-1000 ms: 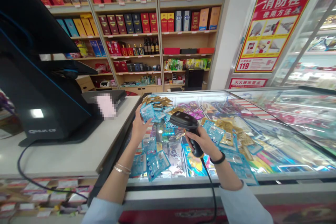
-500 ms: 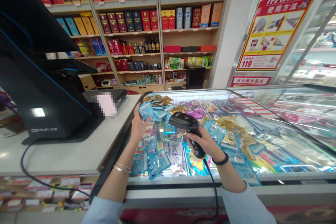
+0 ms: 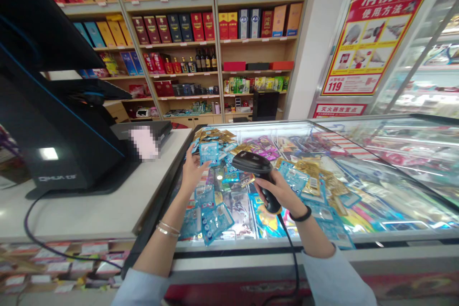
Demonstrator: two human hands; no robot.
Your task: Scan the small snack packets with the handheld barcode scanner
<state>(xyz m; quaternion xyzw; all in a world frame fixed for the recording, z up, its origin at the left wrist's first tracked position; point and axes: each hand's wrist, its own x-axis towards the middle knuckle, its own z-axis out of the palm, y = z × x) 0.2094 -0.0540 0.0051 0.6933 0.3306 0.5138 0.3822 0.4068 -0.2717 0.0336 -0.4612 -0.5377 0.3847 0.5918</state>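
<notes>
My left hand (image 3: 193, 172) grips a small blue snack packet (image 3: 209, 151) at its left side, with the printed face towards me. My right hand (image 3: 281, 191) is wrapped round the handle of a black barcode scanner (image 3: 253, 161), whose head points left towards the packet. A cable (image 3: 292, 253) hangs from the scanner's handle. Below my hands, more blue packets (image 3: 217, 222) lie loose on the glass top of a freezer (image 3: 233, 253). Gold packets (image 3: 315, 181) lie to the right of the scanner, and purple ones (image 3: 263, 146) behind it.
A black checkout terminal (image 3: 68, 138) stands on the white counter (image 3: 93, 215) at my left. Behind the freezer, shelves (image 3: 179, 45) hold boxes and bottles. A red and yellow fire-hydrant poster (image 3: 380, 33) hangs on the right. Frozen goods show through the glass.
The blue packet in my left hand has moved slightly right, nearer the scanner head, and turned more upright. My right hand still holds the scanner in nearly the same place.
</notes>
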